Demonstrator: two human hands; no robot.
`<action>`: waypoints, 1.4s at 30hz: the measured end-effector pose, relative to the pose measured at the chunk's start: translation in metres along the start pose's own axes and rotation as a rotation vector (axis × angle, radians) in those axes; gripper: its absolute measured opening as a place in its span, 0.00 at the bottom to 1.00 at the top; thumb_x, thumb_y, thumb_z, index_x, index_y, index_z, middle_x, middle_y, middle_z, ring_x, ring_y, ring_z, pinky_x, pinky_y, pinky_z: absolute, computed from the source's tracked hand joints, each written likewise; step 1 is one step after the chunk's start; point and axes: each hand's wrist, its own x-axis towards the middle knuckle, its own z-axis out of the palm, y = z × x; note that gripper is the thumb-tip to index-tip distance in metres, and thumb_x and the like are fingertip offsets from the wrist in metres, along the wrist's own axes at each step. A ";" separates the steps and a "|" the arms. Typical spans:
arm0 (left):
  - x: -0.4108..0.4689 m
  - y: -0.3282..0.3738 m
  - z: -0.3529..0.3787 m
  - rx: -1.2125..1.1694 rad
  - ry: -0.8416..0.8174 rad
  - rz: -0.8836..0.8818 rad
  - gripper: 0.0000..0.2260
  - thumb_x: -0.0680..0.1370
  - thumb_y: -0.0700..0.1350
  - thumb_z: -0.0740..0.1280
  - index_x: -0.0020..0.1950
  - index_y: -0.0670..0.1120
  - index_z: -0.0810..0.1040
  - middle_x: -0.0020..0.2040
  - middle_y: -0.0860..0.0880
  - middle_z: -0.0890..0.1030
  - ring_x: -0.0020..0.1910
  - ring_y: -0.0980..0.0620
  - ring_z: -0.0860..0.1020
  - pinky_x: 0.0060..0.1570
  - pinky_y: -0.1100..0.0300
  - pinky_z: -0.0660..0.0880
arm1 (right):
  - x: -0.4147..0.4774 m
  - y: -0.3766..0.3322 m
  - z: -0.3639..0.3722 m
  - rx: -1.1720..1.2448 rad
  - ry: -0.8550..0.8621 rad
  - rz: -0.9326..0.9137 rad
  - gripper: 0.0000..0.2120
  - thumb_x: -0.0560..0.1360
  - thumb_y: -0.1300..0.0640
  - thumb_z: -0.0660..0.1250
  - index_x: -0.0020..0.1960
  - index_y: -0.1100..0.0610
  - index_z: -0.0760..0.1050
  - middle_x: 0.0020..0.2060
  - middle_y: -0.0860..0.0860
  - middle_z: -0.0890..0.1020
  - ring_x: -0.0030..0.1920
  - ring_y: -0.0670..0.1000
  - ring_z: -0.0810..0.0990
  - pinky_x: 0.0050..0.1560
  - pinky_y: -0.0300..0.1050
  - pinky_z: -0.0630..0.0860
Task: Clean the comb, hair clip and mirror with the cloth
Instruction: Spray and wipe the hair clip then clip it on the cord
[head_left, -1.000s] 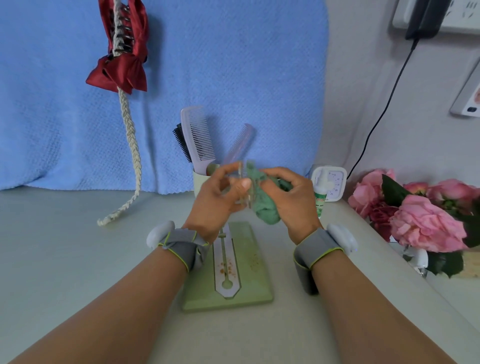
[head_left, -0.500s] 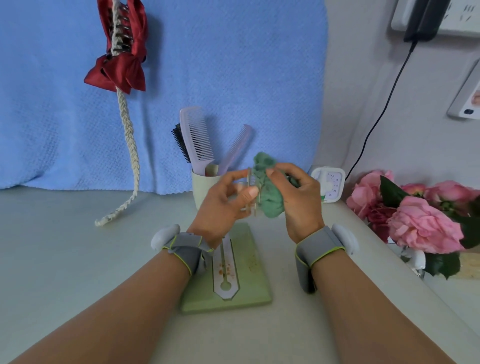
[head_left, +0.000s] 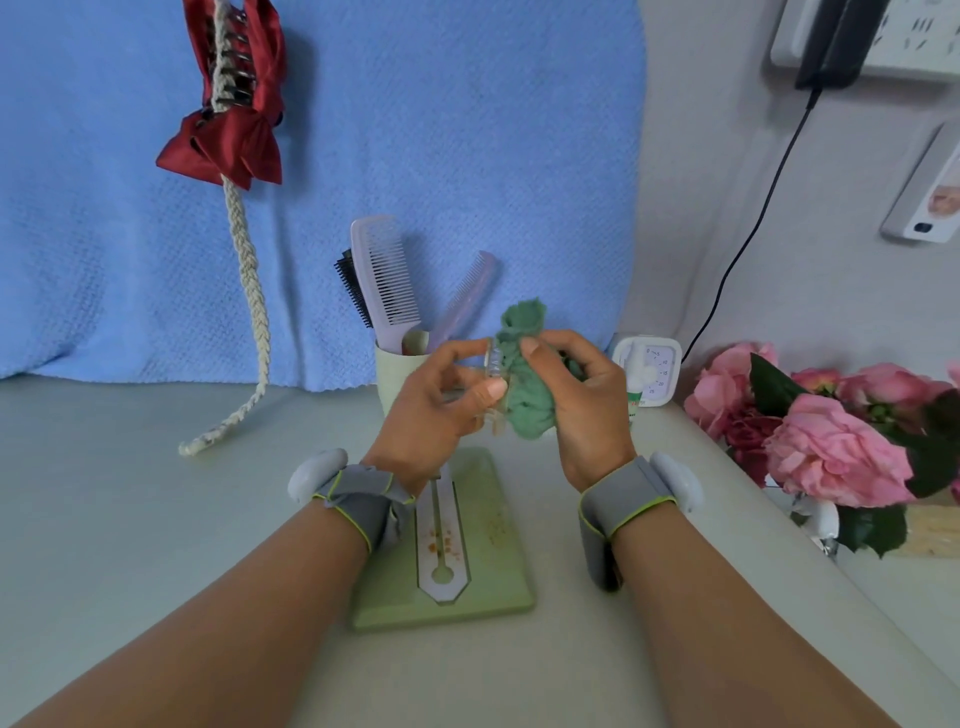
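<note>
The hair clip is the step in hand: the left hand (head_left: 431, 410) pinches the small clear hair clip (head_left: 493, 364) between thumb and fingertips, above the middle of the surface (head_left: 156, 519). The right hand (head_left: 582, 405), fingers curled, grips the bunched green cloth (head_left: 524, 400) against the clip's right side. Both wrists are raised, palms facing; next, I judge, the clip needs turning so the cloth reaches its other faces.

**A:** The cloth (head_left: 524, 400) in front of the cup (head_left: 392, 379) is sea green, and the hair clip (head_left: 493, 364) is see-through.

**B:** Cup's pale green, same as the board (head_left: 498, 571) in front of it (orange specks on its lilac strip (head_left: 441, 540)). Lilac comb (head_left: 384, 275) in the cup, waffle-textured blue towel (head_left: 467, 130) behind, pink roses (head_left: 831, 447) right of it.
</note>
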 end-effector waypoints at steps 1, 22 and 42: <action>0.000 0.001 -0.001 -0.043 0.034 0.023 0.17 0.77 0.42 0.69 0.65 0.48 0.74 0.50 0.43 0.81 0.52 0.42 0.82 0.56 0.41 0.78 | -0.002 0.001 0.001 -0.062 -0.046 -0.011 0.04 0.74 0.62 0.72 0.41 0.56 0.81 0.36 0.49 0.82 0.39 0.48 0.80 0.43 0.44 0.79; -0.001 0.002 -0.003 -0.127 0.023 -0.005 0.16 0.79 0.42 0.66 0.67 0.47 0.74 0.51 0.42 0.80 0.54 0.45 0.80 0.60 0.44 0.76 | -0.003 0.002 0.001 -0.107 -0.053 -0.029 0.06 0.75 0.60 0.72 0.39 0.54 0.79 0.34 0.48 0.79 0.38 0.48 0.78 0.43 0.46 0.77; -0.001 0.005 -0.001 -0.148 0.003 0.018 0.16 0.79 0.40 0.66 0.67 0.47 0.74 0.53 0.45 0.82 0.55 0.48 0.81 0.58 0.50 0.78 | -0.001 -0.001 0.003 -0.007 -0.062 -0.030 0.05 0.75 0.57 0.71 0.40 0.54 0.77 0.38 0.54 0.77 0.42 0.51 0.76 0.47 0.49 0.76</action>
